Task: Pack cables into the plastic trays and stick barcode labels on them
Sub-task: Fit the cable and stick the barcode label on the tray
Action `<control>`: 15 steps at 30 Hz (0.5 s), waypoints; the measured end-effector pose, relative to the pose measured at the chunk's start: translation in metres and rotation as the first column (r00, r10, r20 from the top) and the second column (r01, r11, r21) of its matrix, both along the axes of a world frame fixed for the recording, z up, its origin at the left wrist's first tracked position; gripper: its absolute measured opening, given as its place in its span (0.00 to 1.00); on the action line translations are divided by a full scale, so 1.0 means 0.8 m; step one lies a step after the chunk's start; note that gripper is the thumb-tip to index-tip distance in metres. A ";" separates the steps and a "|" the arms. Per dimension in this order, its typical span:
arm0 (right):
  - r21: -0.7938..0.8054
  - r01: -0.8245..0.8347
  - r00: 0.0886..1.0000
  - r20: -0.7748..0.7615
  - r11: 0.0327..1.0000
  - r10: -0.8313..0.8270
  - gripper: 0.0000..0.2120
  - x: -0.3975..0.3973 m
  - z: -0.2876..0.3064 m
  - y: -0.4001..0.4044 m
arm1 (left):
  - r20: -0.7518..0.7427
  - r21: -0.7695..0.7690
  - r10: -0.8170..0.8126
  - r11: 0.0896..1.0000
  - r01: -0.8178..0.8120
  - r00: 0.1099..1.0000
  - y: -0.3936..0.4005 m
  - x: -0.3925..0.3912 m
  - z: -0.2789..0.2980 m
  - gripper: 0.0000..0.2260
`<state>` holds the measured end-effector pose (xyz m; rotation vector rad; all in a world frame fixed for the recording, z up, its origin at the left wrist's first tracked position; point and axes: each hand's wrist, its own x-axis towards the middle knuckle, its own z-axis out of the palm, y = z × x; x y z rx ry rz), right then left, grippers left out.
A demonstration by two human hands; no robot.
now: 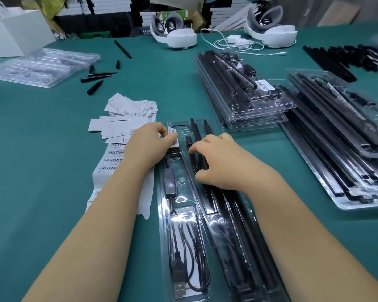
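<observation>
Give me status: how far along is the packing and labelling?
Done: two stacks of filled trays, one topped with a barcode label, another at right. In hand: the front tray already holds a USB cable and black rods; left hand pinches a label at its top end, right hand rests on the rods. Left: empty trays far left, unused labels.
</observation>
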<state>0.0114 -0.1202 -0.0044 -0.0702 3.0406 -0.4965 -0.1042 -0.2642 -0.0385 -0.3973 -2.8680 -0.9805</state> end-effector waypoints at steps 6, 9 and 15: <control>0.019 0.008 1.000 -0.004 1.000 -0.008 0.24 0.001 0.002 -0.003 | -0.048 -0.028 0.113 0.993 -0.115 0.992 0.011 0.006 -0.002 0.13; 0.038 0.012 1.000 -0.010 0.999 -0.012 0.24 0.001 0.002 -0.006 | -0.039 -0.018 0.152 0.988 -0.153 0.988 0.014 0.005 -0.002 0.12; 0.050 0.021 0.999 -0.025 0.999 -0.020 0.22 0.001 0.001 -0.009 | -0.027 -0.020 0.201 0.979 -0.202 0.979 0.017 0.003 -0.004 0.14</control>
